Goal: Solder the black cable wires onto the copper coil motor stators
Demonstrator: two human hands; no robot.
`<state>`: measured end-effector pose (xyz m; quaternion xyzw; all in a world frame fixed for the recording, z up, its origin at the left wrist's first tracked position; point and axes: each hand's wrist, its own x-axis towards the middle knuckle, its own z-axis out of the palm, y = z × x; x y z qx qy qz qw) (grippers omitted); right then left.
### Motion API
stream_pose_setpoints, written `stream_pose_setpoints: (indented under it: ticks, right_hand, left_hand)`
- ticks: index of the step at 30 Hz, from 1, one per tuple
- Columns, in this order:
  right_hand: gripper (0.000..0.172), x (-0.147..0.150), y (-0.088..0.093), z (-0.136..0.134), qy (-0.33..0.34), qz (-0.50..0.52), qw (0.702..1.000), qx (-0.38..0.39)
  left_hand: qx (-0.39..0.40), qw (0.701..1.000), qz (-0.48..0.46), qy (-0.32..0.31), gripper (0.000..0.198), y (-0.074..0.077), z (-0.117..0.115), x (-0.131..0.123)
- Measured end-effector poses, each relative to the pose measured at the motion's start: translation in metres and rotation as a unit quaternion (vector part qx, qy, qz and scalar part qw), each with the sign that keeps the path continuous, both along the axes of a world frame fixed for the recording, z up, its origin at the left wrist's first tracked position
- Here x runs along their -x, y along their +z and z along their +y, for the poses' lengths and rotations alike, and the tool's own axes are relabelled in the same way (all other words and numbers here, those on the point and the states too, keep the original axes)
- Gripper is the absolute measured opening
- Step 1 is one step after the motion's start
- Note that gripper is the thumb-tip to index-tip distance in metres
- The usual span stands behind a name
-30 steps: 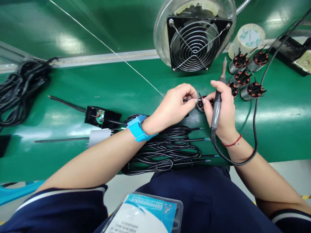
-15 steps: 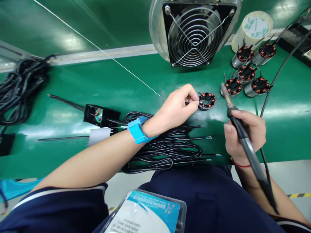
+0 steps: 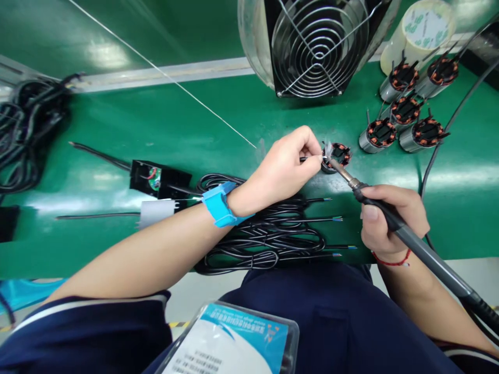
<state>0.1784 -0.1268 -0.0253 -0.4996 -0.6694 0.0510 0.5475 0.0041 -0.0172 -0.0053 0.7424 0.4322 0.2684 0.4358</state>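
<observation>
My left hand (image 3: 294, 158), with a blue strap on its wrist, pinches a thin black wire (image 3: 303, 159) between thumb and forefinger. The wire's tip meets the near side of a motor stator (image 3: 340, 154) with copper windings, which stands on the green bench. My right hand (image 3: 393, 218) is closed round the dark handle of a soldering iron (image 3: 409, 241). The iron's tip reaches the stator's left rim, close to my left fingertips, and a wisp of smoke (image 3: 328, 149) rises there. The exact contact point is too small to make out.
Several more stators (image 3: 405, 111) stand at the right. Behind is a fan (image 3: 317, 52) with a wire guard, beside a tape roll (image 3: 424, 28). Coiled black cables (image 3: 257, 244) lie under my left forearm, near an opened black box (image 3: 159, 179) with a circuit board.
My right hand has brought the soldering iron's tip leftward from beside the grouped stators to the single stator. Smoke now shows there. My left hand keeps its pinch, and the view has shifted slightly.
</observation>
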Motion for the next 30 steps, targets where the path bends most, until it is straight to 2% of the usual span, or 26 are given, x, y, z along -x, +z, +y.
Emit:
stream_pose_setpoints:
  ticks: [12, 17, 20, 23, 27, 30]
  right_hand:
    - [0.02, 0.001, -0.005, -0.002, 0.008, 0.031, 0.999, 0.018]
    - [0.028, 0.0, -0.006, -0.002, -0.017, 0.027, 0.999, 0.015]
    - [0.031, 0.001, -0.006, 0.002, -0.006, -0.001, 1.0, 0.004]
    - [0.041, 0.001, -0.005, 0.007, 0.016, -0.013, 0.999, 0.046]
    - [0.051, -0.004, 0.004, 0.017, 0.059, -0.018, 0.993, 0.103]
    - [0.037, -0.008, 0.02, 0.03, 0.079, -0.062, 0.986, 0.13]
  left_hand:
    - [0.005, 1.0, 0.001, 0.005, 0.013, 0.0, 0.0, 0.0]
    - [0.01, 1.0, -0.009, 0.001, 0.014, 0.001, 0.0, -0.001]
    - [0.005, 1.0, -0.015, -0.001, 0.016, 0.001, 0.0, -0.001]
    - [-0.001, 1.0, -0.017, -0.004, 0.016, 0.0, 0.0, 0.0]
    - [-0.012, 1.0, -0.016, -0.01, 0.016, -0.002, 0.001, 0.0]
    - [-0.013, 1.0, -0.025, -0.011, 0.015, -0.001, 0.002, 0.0]
